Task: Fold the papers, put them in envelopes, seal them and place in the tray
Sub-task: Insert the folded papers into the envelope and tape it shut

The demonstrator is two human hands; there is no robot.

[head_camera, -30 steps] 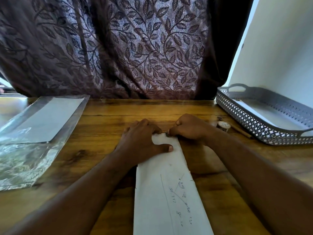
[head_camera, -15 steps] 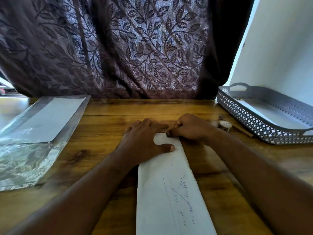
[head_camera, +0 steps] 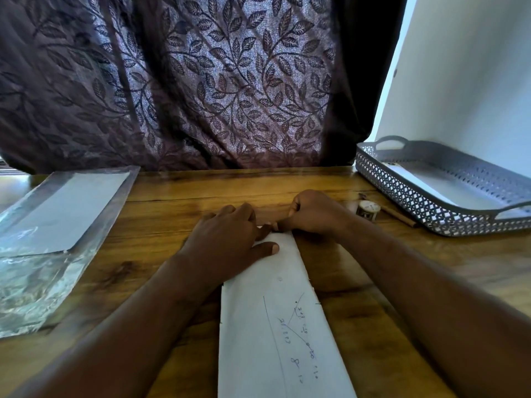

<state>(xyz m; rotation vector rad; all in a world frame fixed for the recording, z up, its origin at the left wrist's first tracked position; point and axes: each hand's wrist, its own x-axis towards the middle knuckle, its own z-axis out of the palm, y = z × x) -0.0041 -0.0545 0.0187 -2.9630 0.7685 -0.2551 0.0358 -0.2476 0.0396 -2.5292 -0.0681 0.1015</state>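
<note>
Folded paper (head_camera: 275, 326), left hand (head_camera: 227, 245) flat on far end, right hand (head_camera: 310, 214) pinching edge

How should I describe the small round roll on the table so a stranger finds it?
Start at the grey lattice tray on the right. Between its near wall and the right hand stands a small roll; it is round with a pale top, unlike the brown stick beside it.
</note>
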